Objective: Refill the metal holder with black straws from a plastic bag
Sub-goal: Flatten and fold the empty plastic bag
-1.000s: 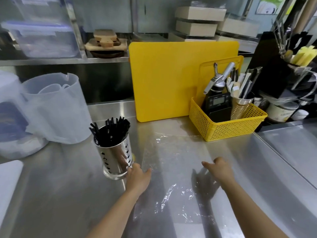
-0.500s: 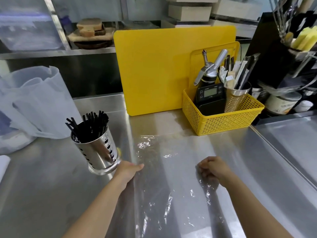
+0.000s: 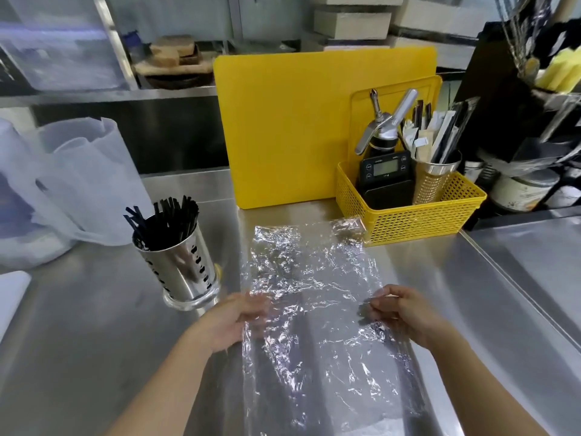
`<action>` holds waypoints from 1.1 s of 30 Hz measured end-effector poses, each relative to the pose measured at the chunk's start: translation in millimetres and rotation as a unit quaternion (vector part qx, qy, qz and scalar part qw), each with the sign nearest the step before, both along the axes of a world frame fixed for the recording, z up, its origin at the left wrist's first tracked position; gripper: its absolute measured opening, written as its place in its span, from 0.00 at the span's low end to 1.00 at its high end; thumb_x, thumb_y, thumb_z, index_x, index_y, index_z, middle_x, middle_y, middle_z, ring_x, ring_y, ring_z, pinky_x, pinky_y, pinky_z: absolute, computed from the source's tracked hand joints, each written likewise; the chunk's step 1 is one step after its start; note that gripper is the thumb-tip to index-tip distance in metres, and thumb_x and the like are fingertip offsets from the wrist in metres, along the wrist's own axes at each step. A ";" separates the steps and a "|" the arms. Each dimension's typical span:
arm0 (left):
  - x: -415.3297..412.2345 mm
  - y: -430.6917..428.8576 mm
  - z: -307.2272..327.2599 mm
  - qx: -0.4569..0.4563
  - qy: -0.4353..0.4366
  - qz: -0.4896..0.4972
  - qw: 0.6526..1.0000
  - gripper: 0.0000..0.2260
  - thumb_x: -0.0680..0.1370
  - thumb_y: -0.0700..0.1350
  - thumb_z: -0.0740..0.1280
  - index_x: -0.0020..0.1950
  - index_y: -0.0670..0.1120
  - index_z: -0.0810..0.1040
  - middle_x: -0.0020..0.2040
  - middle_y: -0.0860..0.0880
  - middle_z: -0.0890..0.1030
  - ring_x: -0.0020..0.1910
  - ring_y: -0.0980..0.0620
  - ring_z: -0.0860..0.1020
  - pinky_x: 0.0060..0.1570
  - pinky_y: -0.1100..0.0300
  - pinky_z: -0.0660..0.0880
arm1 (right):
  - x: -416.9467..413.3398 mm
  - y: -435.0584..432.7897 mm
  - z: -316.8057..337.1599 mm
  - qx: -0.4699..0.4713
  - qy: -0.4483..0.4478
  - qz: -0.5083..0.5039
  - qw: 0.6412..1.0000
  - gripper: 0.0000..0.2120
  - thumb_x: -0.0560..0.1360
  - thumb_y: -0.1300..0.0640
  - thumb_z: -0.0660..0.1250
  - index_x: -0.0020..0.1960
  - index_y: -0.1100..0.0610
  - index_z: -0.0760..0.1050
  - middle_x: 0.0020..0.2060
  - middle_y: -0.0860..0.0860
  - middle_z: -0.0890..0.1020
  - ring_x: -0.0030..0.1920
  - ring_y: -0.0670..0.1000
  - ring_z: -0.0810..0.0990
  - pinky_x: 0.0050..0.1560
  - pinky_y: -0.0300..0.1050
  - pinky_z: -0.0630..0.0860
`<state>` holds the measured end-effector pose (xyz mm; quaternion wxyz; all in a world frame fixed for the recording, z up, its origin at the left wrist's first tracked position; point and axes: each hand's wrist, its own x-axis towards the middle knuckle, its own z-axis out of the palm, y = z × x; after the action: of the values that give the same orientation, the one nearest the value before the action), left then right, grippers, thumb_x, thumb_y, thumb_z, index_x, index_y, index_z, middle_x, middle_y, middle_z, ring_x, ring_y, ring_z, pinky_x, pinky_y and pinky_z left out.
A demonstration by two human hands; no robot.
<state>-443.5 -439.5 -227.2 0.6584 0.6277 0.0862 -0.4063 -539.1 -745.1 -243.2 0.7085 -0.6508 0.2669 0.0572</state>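
Note:
A perforated metal holder (image 3: 180,272) stands on the steel counter at the left, with black straws (image 3: 166,220) sticking out of its top. A clear, crinkled plastic bag (image 3: 311,278) lies spread over the counter in the middle; no straws show inside it. My left hand (image 3: 234,319) grips the bag's left edge, just right of the holder's base. My right hand (image 3: 401,309) pinches the bag's right edge. Both hands hold the bag slightly raised off the counter.
A yellow cutting board (image 3: 289,130) leans against the back. A yellow basket (image 3: 408,218) with a scale, a dispenser and a utensil cup sits at the right, touching the bag's far corner. Translucent jugs (image 3: 78,180) stand at the left. A counter seam (image 3: 515,278) runs along the right.
Both hands have closed on the bag's side edges and lifted it; it is now crinkled and raised instead of lying flat. The view has moved closer.

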 end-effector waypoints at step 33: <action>-23.2 9.1 34.5 0.076 -0.225 -0.003 0.971 0.10 0.67 0.35 0.73 0.45 0.44 0.79 0.46 0.45 0.82 0.47 0.46 0.80 0.53 0.52 0.76 | -22.0 16.7 29.8 -0.237 -0.144 -0.053 0.959 0.14 0.68 0.71 0.59 0.29 0.58 0.76 0.48 0.60 0.79 0.50 0.54 0.77 0.50 0.46 0.72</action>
<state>-466.7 -430.4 -192.7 0.6100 0.7514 -0.0352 -0.2490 -561.0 -728.4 -213.4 0.5670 -0.7862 0.2023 -0.1392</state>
